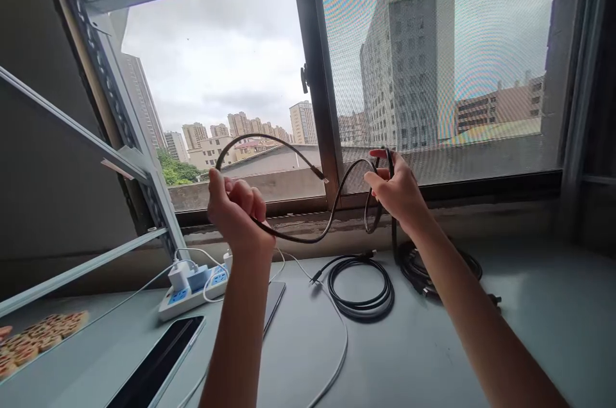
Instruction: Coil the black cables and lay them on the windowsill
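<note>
A black cable (pixel 308 240) hangs in the air between my two hands, above the table and in front of the window. My left hand (pixel 237 206) is closed around it, and its free end arcs up and over to the right, ending in a small plug (pixel 318 172). My right hand (pixel 393 187) pinches loops of the same cable between thumb and fingers. From there a strand drops toward a dark cable bundle (pixel 418 270) on the table, partly hidden by my right forearm. Below and between the hands lies a coiled black cable (pixel 360 315).
A white power strip (pixel 192 305) with chargers plugged in sits at the left. Near it lie a phone (pixel 158 363) and a flat dark device (pixel 274 306) partly behind my left arm. A white cable (pixel 345 344) crosses the table. A metal shelf frame (pixel 139 138) stands at the left.
</note>
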`<state>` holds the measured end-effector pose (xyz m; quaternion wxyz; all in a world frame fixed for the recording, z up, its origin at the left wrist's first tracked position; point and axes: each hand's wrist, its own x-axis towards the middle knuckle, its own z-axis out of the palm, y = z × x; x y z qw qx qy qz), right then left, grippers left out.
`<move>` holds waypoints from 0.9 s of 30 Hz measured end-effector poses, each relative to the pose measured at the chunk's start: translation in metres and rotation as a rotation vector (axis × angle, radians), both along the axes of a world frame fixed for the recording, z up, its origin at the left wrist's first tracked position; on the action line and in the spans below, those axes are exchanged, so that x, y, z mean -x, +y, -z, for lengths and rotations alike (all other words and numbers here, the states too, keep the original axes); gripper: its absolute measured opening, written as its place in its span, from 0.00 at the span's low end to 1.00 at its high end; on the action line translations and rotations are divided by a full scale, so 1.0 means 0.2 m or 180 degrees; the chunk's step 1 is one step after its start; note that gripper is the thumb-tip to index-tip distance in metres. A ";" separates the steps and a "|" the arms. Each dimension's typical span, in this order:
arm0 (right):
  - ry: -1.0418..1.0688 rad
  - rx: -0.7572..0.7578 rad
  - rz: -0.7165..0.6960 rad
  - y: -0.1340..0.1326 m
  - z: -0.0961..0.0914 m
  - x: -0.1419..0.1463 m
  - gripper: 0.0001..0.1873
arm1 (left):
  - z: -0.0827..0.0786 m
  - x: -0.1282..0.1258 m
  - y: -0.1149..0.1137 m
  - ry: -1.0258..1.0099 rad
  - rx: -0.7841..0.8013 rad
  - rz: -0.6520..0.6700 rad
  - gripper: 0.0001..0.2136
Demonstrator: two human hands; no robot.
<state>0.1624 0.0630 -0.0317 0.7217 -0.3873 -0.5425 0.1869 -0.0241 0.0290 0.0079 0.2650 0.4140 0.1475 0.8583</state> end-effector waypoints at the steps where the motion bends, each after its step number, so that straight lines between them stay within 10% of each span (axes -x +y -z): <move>1: 0.0023 -0.0029 -0.0007 0.00 0.00 0.00 0.20 | -0.01 0.02 0.00 -0.0222 0.0025 -0.0054 0.18; 13: 0.0006 -0.0132 -0.0384 -0.08 -0.03 0.03 0.26 | 0.02 0.01 0.10 0.0414 0.0819 0.0591 0.15; 21: -0.0212 -0.0538 -0.0275 -0.18 -0.06 0.07 0.20 | 0.06 -0.10 0.02 0.2314 0.1414 0.1315 0.30; 27: -0.0621 -0.0578 -0.0237 -0.21 -0.05 0.09 0.21 | 0.10 -0.17 0.00 0.2714 0.1435 0.1399 0.18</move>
